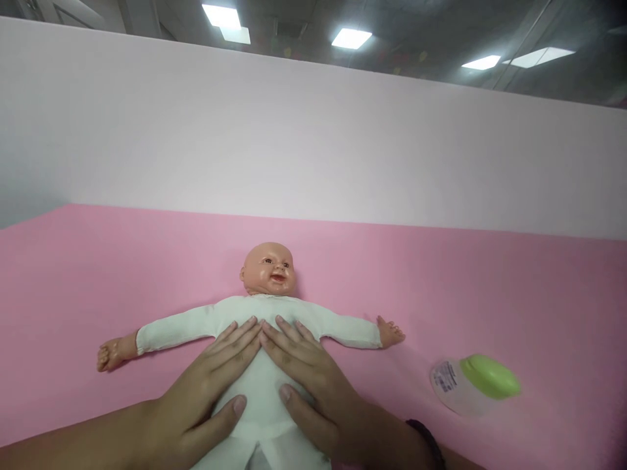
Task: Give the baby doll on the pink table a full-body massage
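Observation:
A baby doll (259, 391) with a hard plastic head and a white cloth body lies on its back, arms stretched out to both sides. My left hand (215, 385) rests flat on the left side of its chest and belly, fingers extended. On the other side, my right hand (313, 385) lies flat too, its fingertips close to those of the left at mid-chest. Both thumbs point inward over the belly, apart from each other. The doll's lower legs fall outside the view.
Pink padding (147, 261) covers the surface under the doll. A clear bottle with a green cap (490, 377) lies to the right. Behind rises a white wall panel (313, 143), with ceiling lights (351, 38) above it. A dark band (426, 438) circles my right wrist.

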### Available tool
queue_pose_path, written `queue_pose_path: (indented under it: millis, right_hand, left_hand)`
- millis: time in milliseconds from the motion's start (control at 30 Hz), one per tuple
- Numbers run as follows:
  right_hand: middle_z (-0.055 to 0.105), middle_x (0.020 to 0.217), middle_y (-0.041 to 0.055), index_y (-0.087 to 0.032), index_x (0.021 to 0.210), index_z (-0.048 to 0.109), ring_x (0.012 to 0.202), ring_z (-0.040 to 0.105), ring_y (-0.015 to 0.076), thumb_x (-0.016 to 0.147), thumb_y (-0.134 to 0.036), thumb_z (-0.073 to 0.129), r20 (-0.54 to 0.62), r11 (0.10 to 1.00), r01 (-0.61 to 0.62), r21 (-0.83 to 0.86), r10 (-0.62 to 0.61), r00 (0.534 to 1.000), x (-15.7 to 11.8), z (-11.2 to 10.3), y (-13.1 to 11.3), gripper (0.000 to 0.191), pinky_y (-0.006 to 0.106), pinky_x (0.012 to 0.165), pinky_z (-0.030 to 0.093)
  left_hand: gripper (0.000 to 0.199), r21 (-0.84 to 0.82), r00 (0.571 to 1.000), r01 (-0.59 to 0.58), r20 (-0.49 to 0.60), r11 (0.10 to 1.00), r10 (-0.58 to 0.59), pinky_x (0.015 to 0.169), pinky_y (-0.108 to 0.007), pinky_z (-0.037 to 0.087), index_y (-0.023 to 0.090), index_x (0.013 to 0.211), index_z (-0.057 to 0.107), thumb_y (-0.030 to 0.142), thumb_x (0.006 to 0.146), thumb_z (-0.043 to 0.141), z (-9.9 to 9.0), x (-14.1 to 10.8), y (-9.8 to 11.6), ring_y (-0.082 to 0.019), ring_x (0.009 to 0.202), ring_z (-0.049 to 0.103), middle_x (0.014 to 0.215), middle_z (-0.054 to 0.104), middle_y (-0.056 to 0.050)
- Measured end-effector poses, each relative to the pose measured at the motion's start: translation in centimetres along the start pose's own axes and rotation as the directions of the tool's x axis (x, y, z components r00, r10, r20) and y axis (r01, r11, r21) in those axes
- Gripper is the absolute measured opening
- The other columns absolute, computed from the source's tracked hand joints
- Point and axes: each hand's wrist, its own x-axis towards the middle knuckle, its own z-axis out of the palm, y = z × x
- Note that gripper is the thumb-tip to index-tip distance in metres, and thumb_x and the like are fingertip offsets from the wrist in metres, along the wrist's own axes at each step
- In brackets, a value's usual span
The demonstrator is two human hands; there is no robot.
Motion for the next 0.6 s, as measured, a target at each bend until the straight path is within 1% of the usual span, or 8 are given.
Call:
queue_pose_path:
  millis: [67, 100, 167, 267, 333, 467, 533, 600]
  right_hand:
    - [0.032, 0.165, 0.0062, -0.024, 0.163, 0.027, 0.157, 0.021, 0.0260, 0.100, -0.025, 0.050, -0.017, 0.998, -0.066, 0.002, 0.066, 0.998, 0.0, 0.5, 0.1, 0.068, 0.055, 0.126, 0.026]
    - [0.032, 0.165, 0.0067, -0.025, 0.163, 0.027, 0.157, 0.022, 0.0266, 0.100, -0.026, 0.051, -0.058, 0.996, -0.090, 0.003, 0.090, 0.994, -0.1, 0.8, 0.3, 0.068, 0.055, 0.125, 0.028]
    - [0.037, 0.163, 0.0088, -0.024, 0.162, 0.031, 0.154, 0.030, 0.0265, 0.099, -0.024, 0.053, -0.193, 0.994, -0.111, 0.008, 0.111, 0.975, -0.4, 1.4, 0.6, 0.067, 0.054, 0.124, 0.032]
    - [0.056, 0.151, 0.0089, -0.024, 0.152, 0.048, 0.144, 0.049, 0.0224, 0.096, -0.014, 0.053, -0.404, 0.998, -0.060, 0.014, 0.061, 0.913, -0.8, 1.7, 1.0, 0.058, 0.047, 0.121, 0.042]
    - [0.065, 0.141, 0.0070, -0.025, 0.146, 0.054, 0.139, 0.055, 0.0202, 0.093, -0.008, 0.051, -0.455, 0.999, 0.033, 0.003, -0.028, 0.890, -0.8, 1.4, 1.1, 0.056, 0.043, 0.119, 0.045]
    - [0.066, 0.139, 0.0074, -0.022, 0.151, 0.050, 0.140, 0.054, 0.0197, 0.092, -0.008, 0.049, -0.368, 0.972, 0.233, -0.013, -0.221, 0.903, -0.6, 0.5, 1.0, 0.061, 0.042, 0.121, 0.042]
    - [0.065, 0.141, 0.0067, -0.023, 0.154, 0.046, 0.142, 0.051, 0.0184, 0.094, -0.010, 0.048, -0.311, 0.972, 0.237, 0.007, -0.223, 0.924, -0.5, 0.3, 0.8, 0.062, 0.041, 0.123, 0.039]
    - [0.061, 0.146, 0.0058, -0.025, 0.156, 0.044, 0.147, 0.044, 0.0188, 0.096, -0.012, 0.047, -0.238, 0.985, 0.169, 0.020, -0.159, 0.958, -0.5, 0.2, 0.6, 0.062, 0.043, 0.124, 0.036]
  left_hand:
    - [0.070, 0.019, 0.999, 0.049, 0.008, 0.999, -0.049, 0.125, -0.048, 0.023, 0.023, 0.166, 0.014, 0.028, 0.104, 0.045, 0.4, -0.3, -0.2, -0.026, 0.156, 0.022, 0.168, 0.028, -0.009]
    - [0.069, 0.028, 0.997, 0.079, 0.009, 0.996, -0.079, 0.125, -0.048, 0.023, 0.024, 0.166, 0.014, 0.029, 0.104, 0.045, 0.6, -0.4, -0.2, -0.026, 0.156, 0.021, 0.168, 0.026, -0.009]
    - [0.068, 0.039, 0.990, 0.141, -0.007, 0.989, -0.141, 0.124, -0.046, 0.024, 0.025, 0.166, 0.015, 0.028, 0.105, 0.044, 0.9, -0.6, -0.2, -0.026, 0.156, 0.021, 0.169, 0.024, -0.007]
    - [0.066, 0.035, 0.981, 0.190, -0.057, 0.981, -0.187, 0.124, -0.042, 0.026, 0.028, 0.166, 0.017, 0.022, 0.105, 0.041, 0.8, -0.7, 0.1, -0.023, 0.155, 0.024, 0.169, 0.026, -0.005]
    - [0.066, 0.031, 0.987, 0.153, -0.060, 0.988, -0.151, 0.125, -0.043, 0.024, 0.029, 0.165, 0.019, 0.018, 0.104, 0.040, 0.3, -0.5, 0.4, -0.022, 0.154, 0.027, 0.167, 0.031, -0.004]
    - [0.070, 0.026, 0.999, 0.000, 0.038, 1.000, -0.001, 0.125, -0.044, 0.025, 0.028, 0.166, 0.018, 0.017, 0.102, 0.044, -0.9, -0.1, 0.8, -0.022, 0.152, 0.033, 0.163, 0.038, -0.005]
    - [0.072, 0.022, 0.997, -0.033, 0.070, 0.999, 0.031, 0.125, -0.044, 0.027, 0.028, 0.166, 0.015, 0.016, 0.101, 0.044, -1.2, 0.2, 0.8, -0.023, 0.151, 0.034, 0.164, 0.037, -0.006]
    - [0.073, 0.018, 0.997, -0.032, 0.075, 0.999, 0.031, 0.124, -0.044, 0.028, 0.029, 0.166, 0.013, 0.017, 0.102, 0.044, -1.2, 0.4, 0.6, -0.023, 0.151, 0.033, 0.164, 0.035, -0.007]
